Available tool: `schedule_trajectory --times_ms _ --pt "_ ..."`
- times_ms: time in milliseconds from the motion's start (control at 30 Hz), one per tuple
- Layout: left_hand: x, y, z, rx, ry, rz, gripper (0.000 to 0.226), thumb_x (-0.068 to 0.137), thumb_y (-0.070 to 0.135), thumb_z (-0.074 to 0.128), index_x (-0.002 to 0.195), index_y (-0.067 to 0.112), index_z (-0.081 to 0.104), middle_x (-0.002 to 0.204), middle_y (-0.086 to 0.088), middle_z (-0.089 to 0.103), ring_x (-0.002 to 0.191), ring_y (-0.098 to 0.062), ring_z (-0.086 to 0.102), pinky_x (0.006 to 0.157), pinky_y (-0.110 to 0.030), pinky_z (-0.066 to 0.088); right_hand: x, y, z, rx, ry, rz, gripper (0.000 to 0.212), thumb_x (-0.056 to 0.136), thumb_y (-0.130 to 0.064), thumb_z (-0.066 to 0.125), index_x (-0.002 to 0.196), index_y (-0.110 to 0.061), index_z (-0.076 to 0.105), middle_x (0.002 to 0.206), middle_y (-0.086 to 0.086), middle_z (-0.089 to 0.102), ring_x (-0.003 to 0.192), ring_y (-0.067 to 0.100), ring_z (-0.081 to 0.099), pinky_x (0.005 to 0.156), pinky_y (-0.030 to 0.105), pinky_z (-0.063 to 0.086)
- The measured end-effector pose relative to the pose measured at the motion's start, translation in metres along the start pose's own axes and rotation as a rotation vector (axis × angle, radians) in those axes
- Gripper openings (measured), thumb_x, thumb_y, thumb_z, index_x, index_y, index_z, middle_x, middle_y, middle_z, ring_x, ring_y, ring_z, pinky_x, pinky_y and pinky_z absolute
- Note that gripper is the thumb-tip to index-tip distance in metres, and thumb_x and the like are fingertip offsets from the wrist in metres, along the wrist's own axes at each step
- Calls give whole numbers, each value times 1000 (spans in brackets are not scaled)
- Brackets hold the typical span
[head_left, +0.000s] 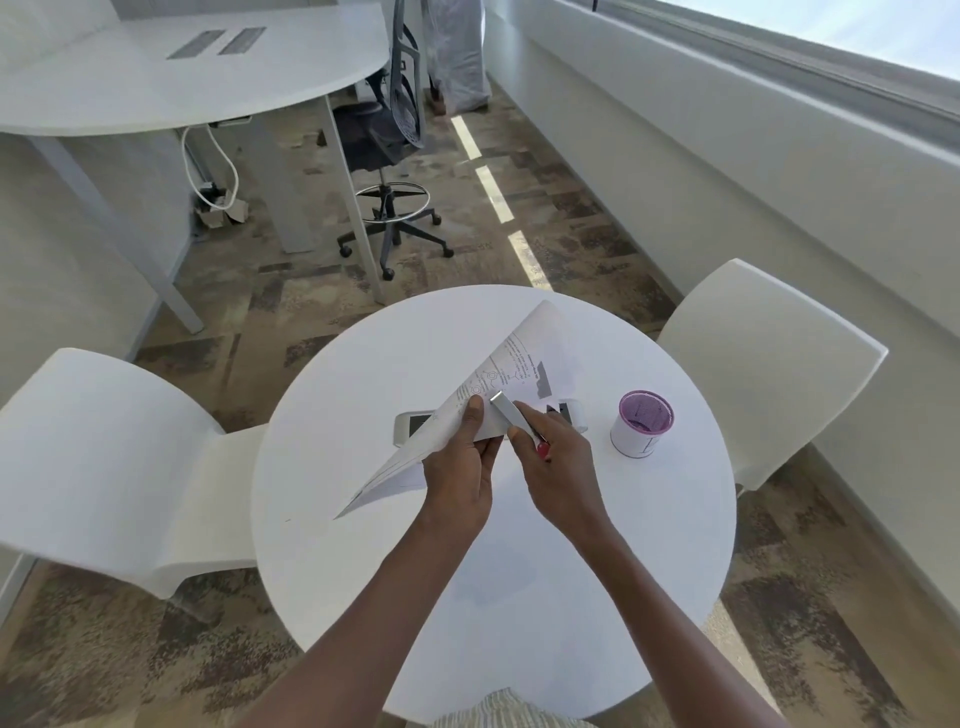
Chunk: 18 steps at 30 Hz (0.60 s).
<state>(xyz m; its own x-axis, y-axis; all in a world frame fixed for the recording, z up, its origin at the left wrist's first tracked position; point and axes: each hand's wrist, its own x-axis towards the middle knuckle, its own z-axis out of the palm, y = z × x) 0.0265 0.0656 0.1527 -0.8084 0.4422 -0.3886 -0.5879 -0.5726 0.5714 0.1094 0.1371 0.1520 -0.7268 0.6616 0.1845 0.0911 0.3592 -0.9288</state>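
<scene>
Left hand (460, 462): fingers curled, pinching a sheaf of printed paper (519, 353) at its near edge. The paper is held clear of the round white tabletop (493, 597), tilted, with its far corner raised.

Right hand (558, 467): fingers closed round a silver stapler (506, 415) with a red end. The stapler's head lies against the paper edge, just beside the left fingertips.

On the tabletop: a flat white device (410, 426), partly hidden beneath the paper, and a white tub with a purple top (644, 423), upright, right of both hands and apart from them. A white chair (104, 452) stands on each side.
</scene>
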Motion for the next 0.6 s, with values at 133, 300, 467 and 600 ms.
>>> schedule_trajectory --times_ms 133,300,467,600 --pt "1 1 0 -10 -4 -11 16 92 5 68 107 8 66 97 -8 80 90 -19 77 67 -29 62 2 -2 4 22 19 -2 35 98 -14 55 122 -36 67 82 -12 64 77 7 53 68 12 43" --pt "5 5 -1 -18 26 -54 15 91 6 68 105 1 65 105 -18 77 92 -25 77 69 -32 63 3 -6 5 146 30 108 24 100 -24 54 96 -41 70 74 0 66 64 16 56 62 31 51" --pt "11 7 2 -12 40 -92 15 94 7 65 106 0 65 117 -23 72 100 -30 74 72 -35 64 8 -12 7 319 1 219 23 102 -21 49 93 -8 66 78 12 61 57 20 42 48 26 35" --pt "15 8 3 -41 66 -115 43 94 9 65 131 -9 54 129 -25 66 119 -34 66 74 -35 64 12 -16 5 492 -29 295 22 101 -20 52 98 -9 71 76 2 62 53 15 39 44 23 30"
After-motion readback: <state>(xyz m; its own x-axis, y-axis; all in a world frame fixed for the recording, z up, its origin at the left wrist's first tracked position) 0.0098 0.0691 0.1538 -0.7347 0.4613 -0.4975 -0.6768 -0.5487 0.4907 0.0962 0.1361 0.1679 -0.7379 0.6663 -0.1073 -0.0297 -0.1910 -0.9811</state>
